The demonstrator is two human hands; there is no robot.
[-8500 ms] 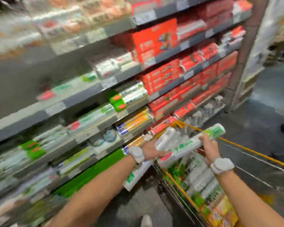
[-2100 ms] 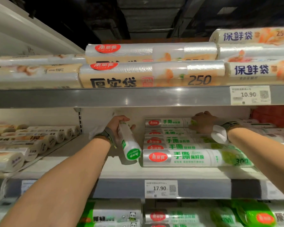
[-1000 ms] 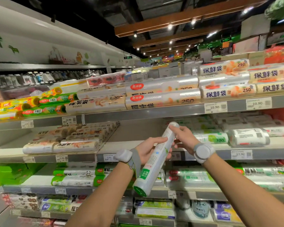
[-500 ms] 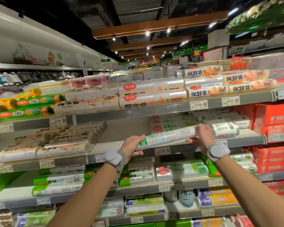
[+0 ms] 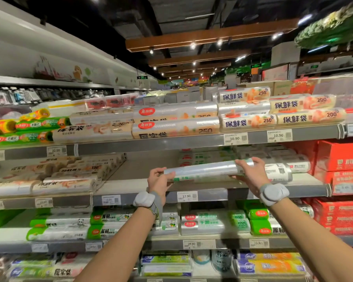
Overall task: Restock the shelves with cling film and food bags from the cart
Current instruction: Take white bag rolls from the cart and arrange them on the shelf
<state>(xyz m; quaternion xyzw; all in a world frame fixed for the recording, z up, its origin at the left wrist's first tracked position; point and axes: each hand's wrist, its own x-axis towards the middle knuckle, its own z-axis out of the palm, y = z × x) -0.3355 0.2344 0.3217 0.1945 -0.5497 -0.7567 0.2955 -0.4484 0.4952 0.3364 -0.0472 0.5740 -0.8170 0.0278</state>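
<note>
a cling film roll (image 5: 202, 169) is held level, gripped at its ends by the left hand (image 5: 159, 181) and right hand (image 5: 251, 171), before the second shelf (image 5: 212, 195) beside stacked rolls (image 5: 277, 169)

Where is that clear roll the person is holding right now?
In the head view, the cling film roll lies nearly level just right of centre, gripped at its ends by the left hand and right hand, above the 17.90 price tag.

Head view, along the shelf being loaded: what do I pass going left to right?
Beige food-bag rolls → bare shelf board → left hand → cling film roll → right hand → white labelled rolls → red boxes.
</note>
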